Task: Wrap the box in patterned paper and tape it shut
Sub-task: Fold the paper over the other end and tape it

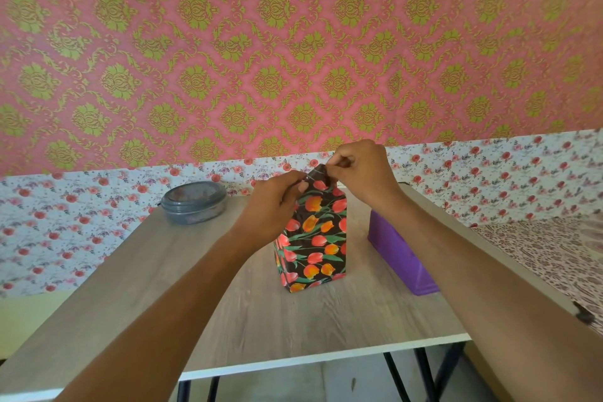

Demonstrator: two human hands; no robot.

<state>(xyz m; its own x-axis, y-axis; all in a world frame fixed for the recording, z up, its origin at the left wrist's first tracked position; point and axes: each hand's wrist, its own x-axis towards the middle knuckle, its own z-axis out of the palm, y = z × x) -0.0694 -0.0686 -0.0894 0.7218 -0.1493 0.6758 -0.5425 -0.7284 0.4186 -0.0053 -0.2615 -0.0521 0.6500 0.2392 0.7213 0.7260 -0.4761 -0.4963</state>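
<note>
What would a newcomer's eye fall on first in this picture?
First comes the tall box wrapped in black paper with red and orange tulips, upright at the middle of the grey wood-grain table, with the left hand and the right hand pinching the paper fold at its top. Behind rises the pink wall with green-gold damask pattern; a purple rectangular box lies to the right, a round grey lidded container at the back left.

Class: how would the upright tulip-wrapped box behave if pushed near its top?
The tulip-wrapped box stands tall on a narrow base, so it would probably tip. Its glossy surface may slip on the smooth table. The top flap, pinched by left hand and right hand, looks floppy.
</note>
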